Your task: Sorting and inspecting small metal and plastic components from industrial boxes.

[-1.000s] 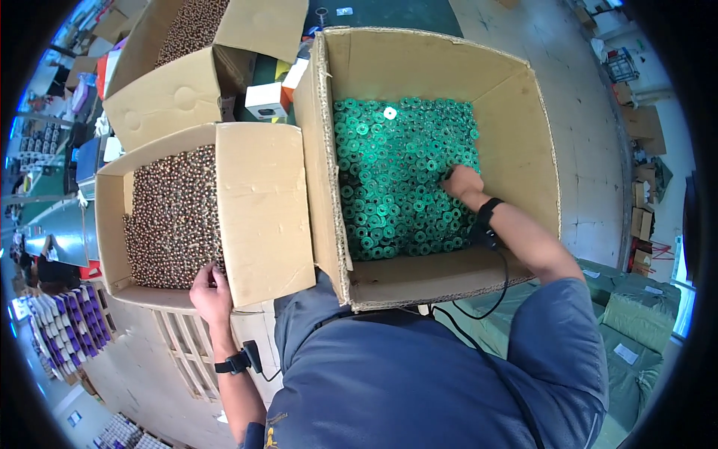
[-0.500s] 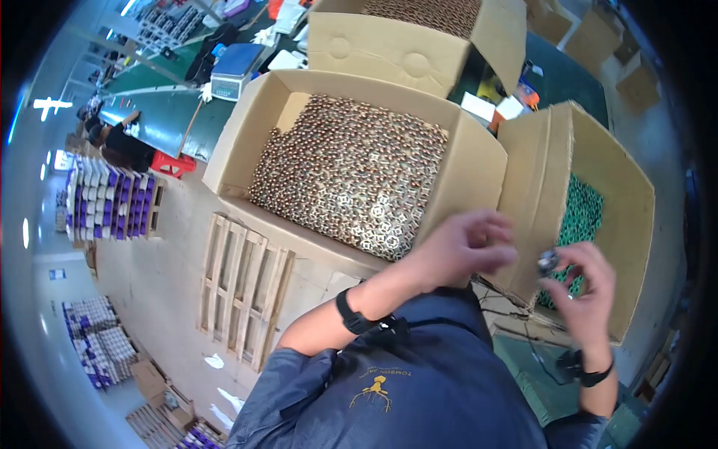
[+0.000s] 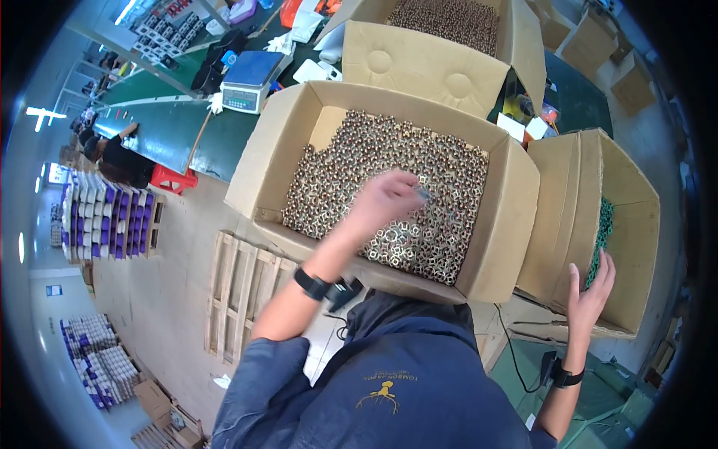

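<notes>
My left hand [image 3: 383, 203] is over a large cardboard box [image 3: 258, 161] filled with small shiny metal ring-like parts [image 3: 329, 176]. Its fingers are drawn together in a pinch, and a blurred bluish bit shows at the fingertips, too unclear to name. On the right, my right hand [image 3: 589, 293] hangs at the near side of a second cardboard box [image 3: 632, 247], thumb and fingers apart, with nothing visible in it. Green parts [image 3: 604, 224] lie inside that box, just beyond the fingertips.
Behind the metal parts stands another open carton [image 3: 426, 63] of brownish parts. A blue scale [image 3: 250, 78] sits on the green table [image 3: 161, 123] at the far left. Wooden pallet [image 3: 243, 288] lies on the floor at left. A black cable [image 3: 516, 359] hangs below the right box.
My left hand has swung left over the metal parts and its fingers have closed. My right hand no longer shows the small dark metal piece and has opened. The view has shifted.
</notes>
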`<state>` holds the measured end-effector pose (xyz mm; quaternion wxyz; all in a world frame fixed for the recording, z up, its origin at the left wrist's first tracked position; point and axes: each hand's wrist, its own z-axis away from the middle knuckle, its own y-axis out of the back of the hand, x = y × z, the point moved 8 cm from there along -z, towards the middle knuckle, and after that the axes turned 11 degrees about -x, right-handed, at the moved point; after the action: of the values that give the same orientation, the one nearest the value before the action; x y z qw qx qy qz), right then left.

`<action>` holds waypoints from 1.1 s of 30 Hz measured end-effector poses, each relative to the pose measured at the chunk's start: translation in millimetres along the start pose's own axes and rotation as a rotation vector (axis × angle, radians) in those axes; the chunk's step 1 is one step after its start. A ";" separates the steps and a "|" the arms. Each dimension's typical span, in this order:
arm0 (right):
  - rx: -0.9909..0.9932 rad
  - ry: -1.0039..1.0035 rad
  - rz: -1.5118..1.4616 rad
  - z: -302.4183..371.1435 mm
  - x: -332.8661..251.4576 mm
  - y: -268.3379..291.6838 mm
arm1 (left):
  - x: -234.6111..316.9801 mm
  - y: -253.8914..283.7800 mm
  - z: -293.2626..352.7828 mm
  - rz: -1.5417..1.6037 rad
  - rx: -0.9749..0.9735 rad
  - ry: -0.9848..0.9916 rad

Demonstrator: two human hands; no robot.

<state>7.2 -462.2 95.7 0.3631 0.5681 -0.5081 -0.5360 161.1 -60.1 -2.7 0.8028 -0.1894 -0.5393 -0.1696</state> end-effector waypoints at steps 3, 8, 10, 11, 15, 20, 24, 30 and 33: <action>-0.022 -0.185 0.122 4.5 44.7 -41.1 | -25.6 155.2 -36.0 -0.541 0.363 0.038; -0.076 -0.294 -0.040 22.6 48.7 -42.0 | -30.8 263.0 -60.4 -1.168 0.585 0.124; -0.025 -0.303 -0.051 29.3 50.5 -44.3 | -51.2 266.5 -62.7 -1.185 0.466 0.258; 0.044 -0.237 0.089 34.5 44.8 -39.2 | -55.0 264.2 -68.0 -1.208 0.416 0.292; -0.169 -0.360 -0.095 22.8 13.8 -11.8 | -55.3 265.2 -70.5 -1.238 0.394 0.254; -0.224 -0.473 -0.086 20.0 11.2 -11.6 | -47.2 258.7 -83.1 -1.363 0.341 0.246; -0.234 -0.471 -0.095 12.2 7.2 -11.6 | -53.6 260.4 -89.3 -1.431 0.298 0.265; -0.239 -0.443 -0.036 13.7 13.6 -18.0 | -68.5 263.5 -92.0 -1.493 0.279 0.261; -0.262 -0.465 -0.068 15.2 13.3 -18.7 | -65.4 259.5 -91.6 -1.481 0.247 0.267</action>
<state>-5.4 -468.9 72.1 0.2892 0.3946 -0.4847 -0.7251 334.6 125.7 -126.7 0.5531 0.3350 -0.4389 -0.6239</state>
